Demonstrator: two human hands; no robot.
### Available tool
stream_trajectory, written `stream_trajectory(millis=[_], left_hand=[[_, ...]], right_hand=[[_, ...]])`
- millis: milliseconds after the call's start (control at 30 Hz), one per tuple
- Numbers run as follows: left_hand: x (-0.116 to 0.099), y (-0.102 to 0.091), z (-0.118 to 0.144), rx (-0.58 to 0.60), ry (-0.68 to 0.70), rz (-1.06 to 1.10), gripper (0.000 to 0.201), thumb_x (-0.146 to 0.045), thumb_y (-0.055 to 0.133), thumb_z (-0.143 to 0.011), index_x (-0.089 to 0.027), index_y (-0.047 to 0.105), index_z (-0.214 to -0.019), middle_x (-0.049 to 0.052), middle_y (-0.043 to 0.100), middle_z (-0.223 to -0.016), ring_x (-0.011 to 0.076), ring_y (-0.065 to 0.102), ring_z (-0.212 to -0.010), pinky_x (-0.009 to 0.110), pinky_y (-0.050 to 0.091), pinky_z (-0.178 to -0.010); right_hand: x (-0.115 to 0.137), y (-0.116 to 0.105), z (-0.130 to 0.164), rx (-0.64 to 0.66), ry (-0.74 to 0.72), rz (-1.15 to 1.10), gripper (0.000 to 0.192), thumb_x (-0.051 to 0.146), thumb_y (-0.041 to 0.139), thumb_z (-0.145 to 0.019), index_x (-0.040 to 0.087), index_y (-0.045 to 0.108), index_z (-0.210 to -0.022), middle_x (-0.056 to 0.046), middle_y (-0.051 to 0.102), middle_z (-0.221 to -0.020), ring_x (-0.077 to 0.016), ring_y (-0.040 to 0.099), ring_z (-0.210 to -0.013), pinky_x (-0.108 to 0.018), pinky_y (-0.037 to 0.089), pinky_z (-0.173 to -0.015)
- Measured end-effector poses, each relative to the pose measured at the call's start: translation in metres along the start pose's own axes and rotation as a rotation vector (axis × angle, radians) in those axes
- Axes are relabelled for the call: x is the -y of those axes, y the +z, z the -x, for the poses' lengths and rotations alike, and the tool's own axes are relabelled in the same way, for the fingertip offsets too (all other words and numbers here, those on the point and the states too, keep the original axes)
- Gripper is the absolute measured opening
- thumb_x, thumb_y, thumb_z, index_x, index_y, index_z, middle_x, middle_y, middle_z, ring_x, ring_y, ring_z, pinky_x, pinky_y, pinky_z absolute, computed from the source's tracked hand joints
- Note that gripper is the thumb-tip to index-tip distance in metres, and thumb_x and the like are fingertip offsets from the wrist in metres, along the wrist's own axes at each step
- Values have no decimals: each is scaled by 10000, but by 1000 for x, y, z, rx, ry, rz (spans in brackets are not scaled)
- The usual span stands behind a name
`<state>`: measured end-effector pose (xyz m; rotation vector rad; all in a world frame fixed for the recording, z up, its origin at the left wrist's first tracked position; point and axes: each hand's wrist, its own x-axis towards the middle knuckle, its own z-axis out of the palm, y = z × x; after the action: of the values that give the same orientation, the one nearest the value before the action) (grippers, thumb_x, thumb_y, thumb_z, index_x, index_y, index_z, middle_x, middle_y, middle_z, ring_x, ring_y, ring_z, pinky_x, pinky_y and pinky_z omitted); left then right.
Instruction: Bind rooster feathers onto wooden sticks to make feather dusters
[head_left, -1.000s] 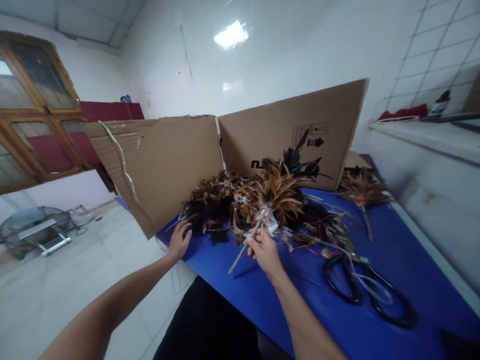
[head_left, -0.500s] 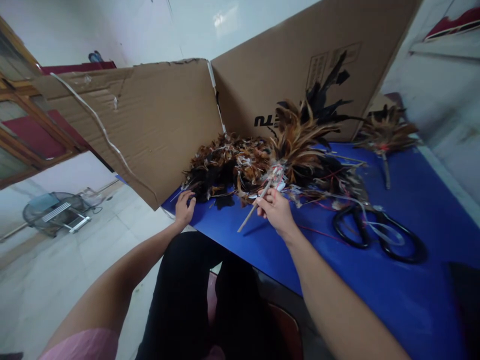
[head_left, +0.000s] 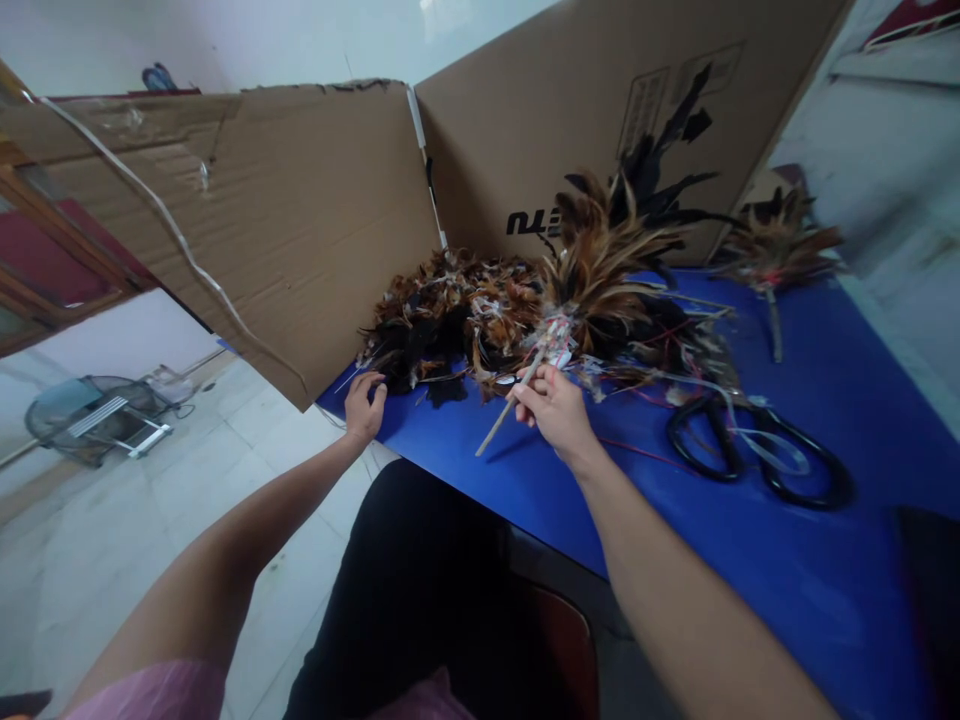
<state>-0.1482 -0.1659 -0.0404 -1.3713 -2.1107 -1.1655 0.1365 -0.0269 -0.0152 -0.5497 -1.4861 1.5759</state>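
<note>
Right grip (head_left: pixel 553 408) clenches a feather stick (head_left: pixel 517 390); left grip (head_left: pixel 364 406) rests released on blue table (head_left: pixel 750 560) by cardboard (head_left: pixel 300 230).

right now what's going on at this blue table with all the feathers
A person sits at a blue table walled off by cardboard. Their right hand grips a thin wooden stick with brown and black feathers bound at its top, a half-made feather duster. Their left hand rests at the edge of a loose feather pile. Black scissors lie to the right, and another small duster lies further back.
</note>
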Motion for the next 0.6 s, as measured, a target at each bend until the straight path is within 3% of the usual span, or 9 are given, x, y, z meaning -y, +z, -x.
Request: stream_trajectory(millis=[167, 433, 600], left_hand=[[-4, -1, 0, 35, 23, -40, 207, -265, 452, -832, -186, 603, -949, 62, 589, -1025, 185, 533, -1022, 334, 397, -937], [-8, -2, -3, 257, 77, -236, 330, -335, 438, -847, -195, 522, -1134, 88, 512, -1176, 223, 459, -1135, 379, 364, -973], [-9, -2, -2, 316, 43, -296, 359, -348, 420, -855, -196, 492, -1172, 94, 483, -1218, 236, 442, -1157, 399, 358, -976]], right_hand=[[2, 1, 2, 8, -1, -3, 235, 314, 592, -725, 188, 455, -870, 57, 561, -603, -64, 484, -390, -170, 334, -343], [5, 2, 2, 5, 39, -43, 251, 309, 604, -720, 182, 459, -882, 47, 580, -625, -65, 487, -394, -173, 330, -347], [3, 3, 2, -3, 62, -91, 252, 308, 615, -724, 183, 471, -888, 34, 596, -655, -70, 499, -415, -175, 335, -355]])
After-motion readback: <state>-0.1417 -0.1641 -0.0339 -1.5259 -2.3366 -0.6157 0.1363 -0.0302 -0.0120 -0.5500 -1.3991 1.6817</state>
